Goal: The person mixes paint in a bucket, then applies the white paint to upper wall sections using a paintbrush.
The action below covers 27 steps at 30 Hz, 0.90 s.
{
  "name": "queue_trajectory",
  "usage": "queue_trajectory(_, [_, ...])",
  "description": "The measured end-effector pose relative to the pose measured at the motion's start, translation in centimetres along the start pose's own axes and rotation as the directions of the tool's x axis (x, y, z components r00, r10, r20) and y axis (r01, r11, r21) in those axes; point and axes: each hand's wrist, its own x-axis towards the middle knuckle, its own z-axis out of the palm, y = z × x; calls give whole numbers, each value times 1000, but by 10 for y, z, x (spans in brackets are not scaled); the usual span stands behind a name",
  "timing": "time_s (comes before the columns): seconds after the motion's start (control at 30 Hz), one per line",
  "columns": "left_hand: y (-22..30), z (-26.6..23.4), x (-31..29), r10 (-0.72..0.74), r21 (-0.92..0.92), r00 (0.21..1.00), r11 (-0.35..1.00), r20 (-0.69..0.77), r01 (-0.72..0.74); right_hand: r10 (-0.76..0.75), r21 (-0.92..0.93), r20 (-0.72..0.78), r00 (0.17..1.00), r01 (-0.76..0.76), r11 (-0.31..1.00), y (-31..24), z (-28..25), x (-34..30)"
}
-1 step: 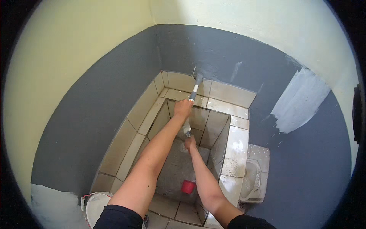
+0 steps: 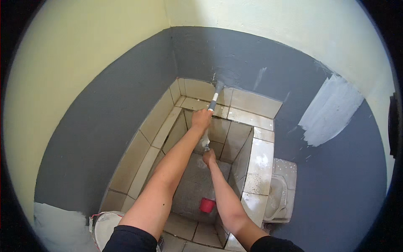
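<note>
A pipe (image 2: 215,97) with grey and white sections comes out of the far wall and bends down into a tiled water tank (image 2: 257,161). My left hand (image 2: 201,119) is closed around it at the bend, just inside the tank's far rim. Below that hand a white length of pipe (image 2: 205,136) hangs down, ending in a small metallic fitting that looks like a tap (image 2: 206,147). My right hand (image 2: 209,157) is closed at this fitting, lower in the tank. Its fingertips are mostly hidden.
A red dipper or cup (image 2: 206,205) lies on the tank's grey floor. Right of the tank is a squat toilet (image 2: 277,197). A whitish bucket (image 2: 105,229) stands at the lower left. The grey wall (image 2: 247,63) carries pale patches (image 2: 331,111).
</note>
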Motion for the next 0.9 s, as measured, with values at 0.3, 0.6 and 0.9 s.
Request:
queue_trajectory(0.3, [4, 2, 7, -56, 20, 995, 998, 78, 55, -211, -508, -59, 976, 153, 848, 20, 9, 12])
queue_trajectory(0.6, [-15, 18, 10, -15, 189, 1000, 982, 28, 9, -441, -763, -7, 898, 280, 582, 22, 15, 2])
queue_trajectory(0.9, [-26, 19, 4, -55, 18, 998, 998, 27, 55, -437, -675, -19, 899, 311, 669, 26, 34, 7])
